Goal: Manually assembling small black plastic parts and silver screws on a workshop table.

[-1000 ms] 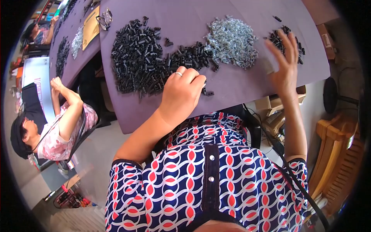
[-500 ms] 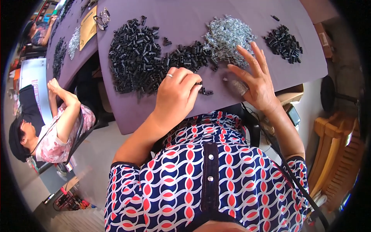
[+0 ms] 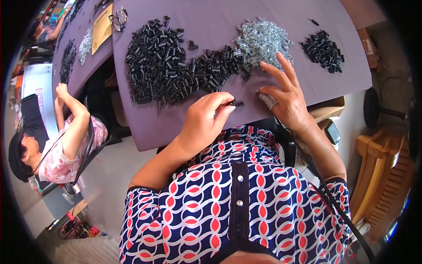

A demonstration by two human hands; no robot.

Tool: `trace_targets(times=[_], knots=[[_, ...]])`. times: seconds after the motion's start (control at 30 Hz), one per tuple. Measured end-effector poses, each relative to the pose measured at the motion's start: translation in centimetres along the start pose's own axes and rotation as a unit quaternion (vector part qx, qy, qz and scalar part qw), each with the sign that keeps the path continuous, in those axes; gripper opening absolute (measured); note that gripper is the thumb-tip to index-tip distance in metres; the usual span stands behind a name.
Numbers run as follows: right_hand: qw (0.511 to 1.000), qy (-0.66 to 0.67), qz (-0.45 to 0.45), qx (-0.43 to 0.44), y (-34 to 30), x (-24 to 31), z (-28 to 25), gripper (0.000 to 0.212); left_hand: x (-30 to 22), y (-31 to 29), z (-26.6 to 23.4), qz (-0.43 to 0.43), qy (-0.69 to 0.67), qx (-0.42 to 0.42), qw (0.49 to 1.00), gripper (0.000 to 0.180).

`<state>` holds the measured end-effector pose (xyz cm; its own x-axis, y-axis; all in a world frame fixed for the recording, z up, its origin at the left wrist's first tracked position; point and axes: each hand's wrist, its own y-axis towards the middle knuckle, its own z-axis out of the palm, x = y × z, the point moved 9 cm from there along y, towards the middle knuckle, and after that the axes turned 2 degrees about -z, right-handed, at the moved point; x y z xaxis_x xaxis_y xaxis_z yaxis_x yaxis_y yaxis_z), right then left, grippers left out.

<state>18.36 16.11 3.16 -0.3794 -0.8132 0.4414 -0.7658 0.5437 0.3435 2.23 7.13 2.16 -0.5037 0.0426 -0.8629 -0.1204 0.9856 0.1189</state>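
Observation:
Pinched between the thumb and forefinger of my left hand [image 3: 204, 116] is a small black plastic piece [image 3: 230, 103]. Just right of those fingertips another black piece [image 3: 240, 104] lies on the purple-grey cloth. My right hand [image 3: 288, 101] has a silvery wrap [image 3: 268, 100] around its thumb. Its thumb and forefinger tips are together, and what they may hold is too small to make out; the other fingers stretch toward a heap of small shiny, silvery pieces [image 3: 263, 42]. Left of that heap spreads a big pile of black tubular plastic pieces [image 3: 154, 66].
A smaller pile of black pieces [image 3: 324, 50] sits at the table's right. Back left are an envelope [image 3: 102, 31] and eyeglasses [image 3: 118, 21]. A person [image 3: 70, 141] in a black cap sits to the left; a wooden chair [image 3: 378, 171] stands at right.
My left hand has moved right and slightly nearer to me with the black piece. My right thumb and forefinger have closed where a tiny pale piece lay on the cloth.

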Motion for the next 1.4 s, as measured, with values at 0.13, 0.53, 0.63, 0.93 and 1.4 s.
trace_targets(times=[0.13, 0.53, 0.63, 0.93, 1.4], knots=[[1.0, -0.008, 0.007, -0.012, 0.4, -0.5, 0.4, 0.041, -0.1, 0.3, 0.0, 0.013, 0.017, 0.005, 1.0, 0.016], [0.997, -0.072, -0.02, 0.015, -2.2, -0.8, 0.0, 0.052, -1.0, 0.5, 0.2, 0.05, 0.043, 0.003, 0.998, 0.018], [0.995, -0.098, 0.002, 0.026, -2.4, -0.9, -0.2, 0.049, -1.2, 0.5, 0.3, 0.055, 0.047, 0.004, 0.997, 0.018], [0.996, -0.082, 0.004, 0.021, -2.3, -1.2, -0.2, 0.054, -1.3, 0.3, 0.4, 0.048, 0.05, 0.005, 0.998, 0.018], [0.998, -0.046, -0.014, 0.038, -2.1, 0.1, 0.0, 0.039, -1.0, 0.9, 0.0, 0.049, 0.045, 0.011, 0.998, 0.018]])
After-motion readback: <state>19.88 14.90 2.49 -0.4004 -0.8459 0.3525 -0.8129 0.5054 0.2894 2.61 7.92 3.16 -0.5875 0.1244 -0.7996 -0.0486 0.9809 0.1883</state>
